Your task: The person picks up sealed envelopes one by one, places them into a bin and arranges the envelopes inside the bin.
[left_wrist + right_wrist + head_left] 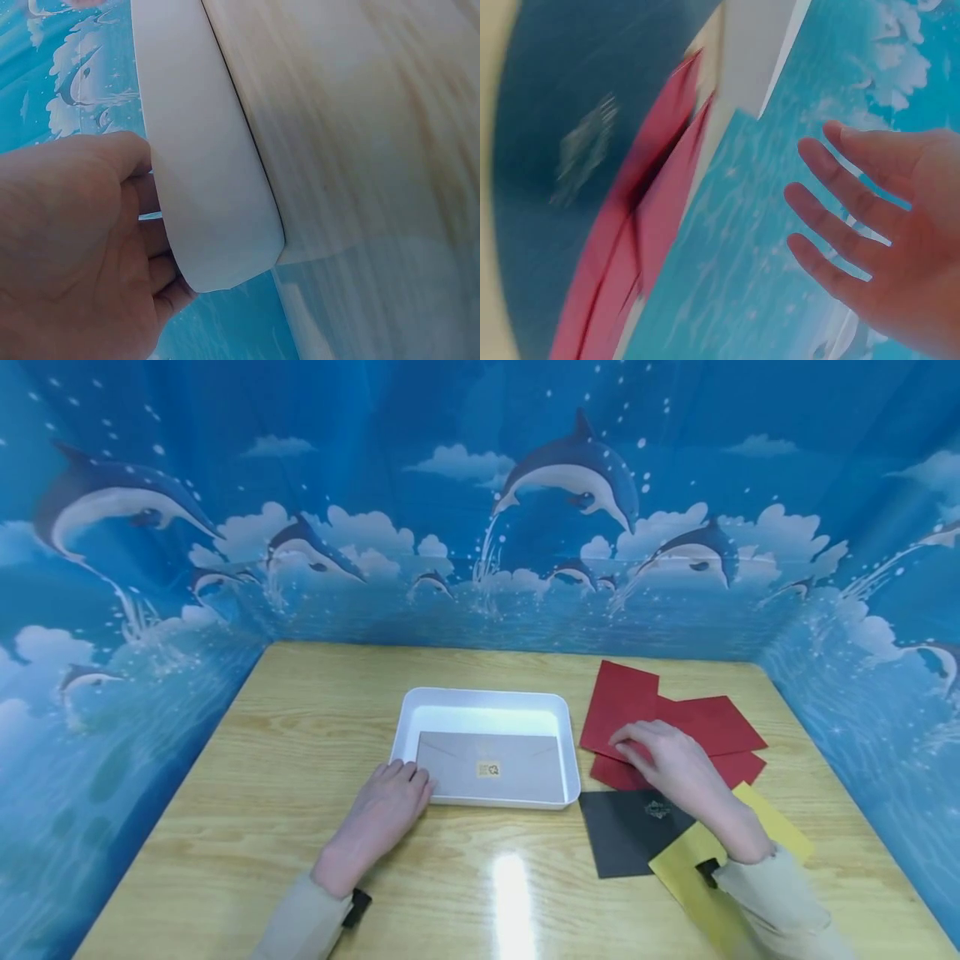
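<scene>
My left hand [387,802] grips the front left corner of a white plastic tray [487,698]. In the left wrist view, its fingers [156,238] go behind the tray wall [214,195]. A grey envelope [450,768] with a small printed sticker lies flat inside the tray. Over the red envelopes [618,697] at the right, my right hand [671,764] hovers with loosely bent, spread fingers and nothing in them. The right wrist view shows those fingers [840,225] apart from the red envelopes [664,202].
In front of the red pile lies a black envelope [618,839] with a silver emblem. Yellow envelopes [690,868] lie partly under the right forearm. Everything rests on a wood-grain table [300,718], enclosed by a blue dolphin-print curtain [450,527].
</scene>
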